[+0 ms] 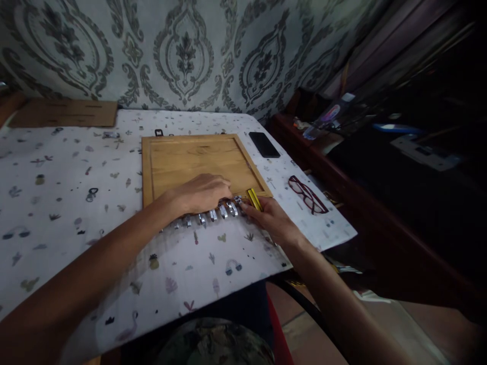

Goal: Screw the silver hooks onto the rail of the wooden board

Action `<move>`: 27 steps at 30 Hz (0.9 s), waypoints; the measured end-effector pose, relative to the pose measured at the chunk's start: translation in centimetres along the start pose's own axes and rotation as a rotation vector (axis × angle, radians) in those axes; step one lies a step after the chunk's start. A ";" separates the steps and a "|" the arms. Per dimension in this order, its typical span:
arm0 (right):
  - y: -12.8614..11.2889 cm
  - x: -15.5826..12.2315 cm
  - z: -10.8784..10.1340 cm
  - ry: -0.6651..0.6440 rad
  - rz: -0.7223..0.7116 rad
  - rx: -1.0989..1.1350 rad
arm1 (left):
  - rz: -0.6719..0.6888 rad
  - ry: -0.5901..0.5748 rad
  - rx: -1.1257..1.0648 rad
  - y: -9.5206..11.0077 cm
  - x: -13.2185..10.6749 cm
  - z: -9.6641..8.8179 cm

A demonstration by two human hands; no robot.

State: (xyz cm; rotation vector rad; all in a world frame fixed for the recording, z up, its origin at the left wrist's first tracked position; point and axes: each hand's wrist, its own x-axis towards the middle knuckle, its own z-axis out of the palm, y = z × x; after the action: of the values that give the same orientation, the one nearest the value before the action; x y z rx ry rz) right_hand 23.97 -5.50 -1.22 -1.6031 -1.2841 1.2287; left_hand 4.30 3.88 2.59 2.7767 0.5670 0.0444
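Gripping a slim yellow object [254,199] between thumb and fingers of the right hand [272,218], close to the near right corner of a wooden board [190,162]. Pointing the right thumb leftward, just beside the right end of a row of small silver metal pieces [213,215]; cannot tell whether touching the last of them. Bending the left hand [205,192] down over the near edge of the board, back upward, with fingers curled and fingertips hidden; cannot tell whether closed on anything. Seeing the silver pieces strung out along that near edge, from just beyond the left forearm [95,271] across to the right thumb, so on the near side of the left hand and to the left of the right one. Cannot tell how, or whether, fixed to the wood.

Finding the board flat on a patterned white tablecloth [76,203], with a border framing the inner panel. Noting a black phone [264,145] just right of the board's far part, and dark red glasses [308,195] nearer and farther right, apart from the right hand. At the far left, seeing flat brown cardboard [64,112] near the patterned wall [182,56]. Off to the right, beyond the cloth, glimpsing a clear plastic bottle [329,115] in dim light.
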 end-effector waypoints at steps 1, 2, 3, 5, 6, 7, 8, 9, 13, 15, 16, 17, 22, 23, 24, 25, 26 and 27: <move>0.0 0.0 0.0 0.003 -0.004 0.001 | 0.000 -0.004 0.008 0.1 0.0 0.0; 0.0 0.0 0.0 0.003 -0.006 0.001 | 0.000 -0.006 0.016 0.1 0.0 0.0; 0.0 0.0 0.0 0.001 -0.009 0.001 | 0.001 -0.007 0.025 0.2 0.0 0.0; -0.1 -0.1 0.0 -0.002 -0.018 0.007 | 0.008 -0.002 0.050 0.3 0.0 0.1; 0.0 -0.1 0.0 -0.005 -0.021 0.008 | 0.009 0.002 0.068 0.4 0.0 0.2; 0.0 -0.1 0.0 -0.009 -0.024 0.008 | 0.007 0.002 0.091 0.5 0.1 0.2; 0.0 -0.1 0.1 -0.010 -0.028 0.009 | 0.001 -0.001 0.116 0.6 0.1 0.2; 0.0 0.0 0.1 -0.010 -0.031 0.012 | -0.006 -0.006 0.141 0.7 0.1 0.2; 0.2 0.0 0.2 0.015 -0.024 0.028 | -0.034 -0.017 0.181 1.1 0.1 0.1; 0.1 -0.1 0.1 0.028 -0.011 0.014 | -0.038 -0.013 0.175 1.2 0.1 0.1; 0.0 -0.2 -0.1 0.046 -0.012 0.009 | -0.033 -0.007 0.174 1.2 0.0 0.1; -0.2 -0.4 -0.3 0.074 -0.022 0.014 | -0.024 -0.001 0.175 1.2 0.0 0.2; -2.1 -1.0 -1.8 0.286 -0.223 0.132 | -0.005 0.016 0.163 0.6 0.0 0.8; -2.5 -1.1 -2.2 0.338 -0.285 0.139 | -0.009 0.014 0.154 0.5 0.0 0.9; -3.0 -1.2 -2.5 0.379 -0.346 0.138 | -0.012 0.015 0.145 0.4 0.0 1.0; -3.3 -1.3 -2.8 0.416 -0.411 0.126 | -0.011 0.017 0.135 0.3 0.0 1.1; -3.6 -1.4 -3.0 0.449 -0.475 0.082 | -0.007 0.020 0.128 0.3 0.0 1.1; -3.9 -1.5 -3.2 0.473 -0.530 0.019 | 0.000 0.025 0.123 0.3 0.0 1.1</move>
State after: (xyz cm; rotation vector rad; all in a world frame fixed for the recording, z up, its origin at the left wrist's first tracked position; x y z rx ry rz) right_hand 25.92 -6.01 3.62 -1.3101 -1.2598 0.4969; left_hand 4.53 3.34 1.59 2.8995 0.5942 0.0454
